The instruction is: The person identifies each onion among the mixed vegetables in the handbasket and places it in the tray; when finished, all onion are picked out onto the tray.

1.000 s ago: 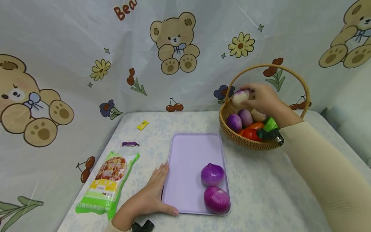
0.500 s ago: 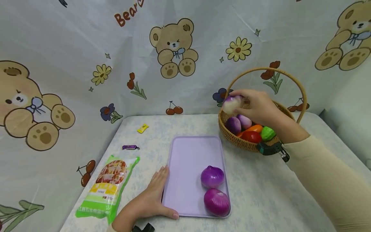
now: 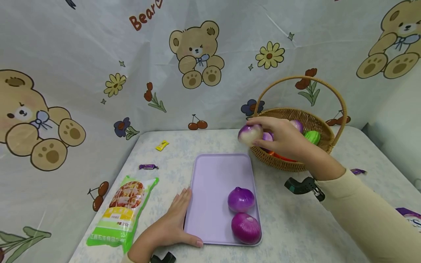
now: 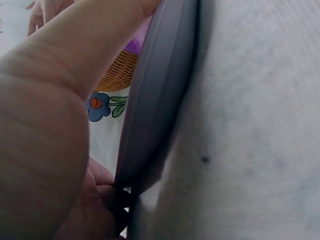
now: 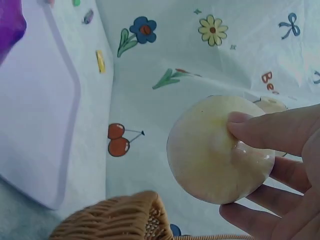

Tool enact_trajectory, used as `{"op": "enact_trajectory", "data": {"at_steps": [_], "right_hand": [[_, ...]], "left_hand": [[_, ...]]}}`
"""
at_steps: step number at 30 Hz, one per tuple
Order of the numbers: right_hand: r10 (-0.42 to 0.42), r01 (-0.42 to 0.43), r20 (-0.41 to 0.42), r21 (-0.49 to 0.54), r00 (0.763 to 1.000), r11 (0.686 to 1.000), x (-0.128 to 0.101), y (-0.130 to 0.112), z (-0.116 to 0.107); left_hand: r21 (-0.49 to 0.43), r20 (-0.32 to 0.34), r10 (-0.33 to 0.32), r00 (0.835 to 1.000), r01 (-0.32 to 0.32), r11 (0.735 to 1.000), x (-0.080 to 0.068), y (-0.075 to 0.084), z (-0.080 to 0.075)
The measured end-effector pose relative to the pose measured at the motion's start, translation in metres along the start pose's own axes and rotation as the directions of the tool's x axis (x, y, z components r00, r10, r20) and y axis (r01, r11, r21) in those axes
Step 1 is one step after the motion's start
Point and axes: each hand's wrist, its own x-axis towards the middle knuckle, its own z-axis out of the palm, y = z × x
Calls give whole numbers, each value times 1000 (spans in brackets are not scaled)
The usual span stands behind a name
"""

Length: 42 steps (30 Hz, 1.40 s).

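In the head view my right hand [image 3: 279, 135] holds a white-and-purple turnip [image 3: 249, 136] over the left rim of the wicker basket [image 3: 279, 164]. Its thumb and fingers clasp the turnip [image 5: 210, 150] in the right wrist view, pale side showing. My left hand [image 3: 171, 223] rests along the left edge of the lilac tray [image 3: 213, 182], fingers straight and thumb spread to the front corner. Two purple onions sit on the tray's right side, a rear onion [image 3: 241, 199] and a front onion [image 3: 246, 228]. The left wrist view shows the tray's edge [image 4: 160, 90] close up.
The basket has a tall arched handle and holds a green vegetable [image 3: 312, 137], a purple-topped vegetable [image 3: 297, 125] and others partly hidden by my hand. Left of the tray lie a green food packet [image 3: 123, 212], a purple-wrapped candy [image 3: 148, 167] and a yellow-wrapped candy [image 3: 162, 145].
My right hand has carried the turnip from above the basket leftward and down past its left rim. The left hand, tray and onions have stayed put.
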Motion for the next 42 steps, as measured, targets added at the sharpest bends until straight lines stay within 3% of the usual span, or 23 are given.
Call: {"op": "enact_trajectory", "data": {"at_steps": [11,23,35,42], "right_hand": [[-112,109,65,49,992,993,-15,-7,29],[-27,12,191,81,981,997,-31,0,66],[-7,-10,345,47,939,999,-35,11,81],[44,-53,363,13,931,999,-37,17,83]], "left_hand": [[5,-3,-2,1000,2,1000,1,-1,0],[7,4,-6,1000,6,1000,1,-3,2],[16,2,9,1000,-9,1000,3,-2,0],[12,5,10,1000,-10,1000,2,-3,1]]}}
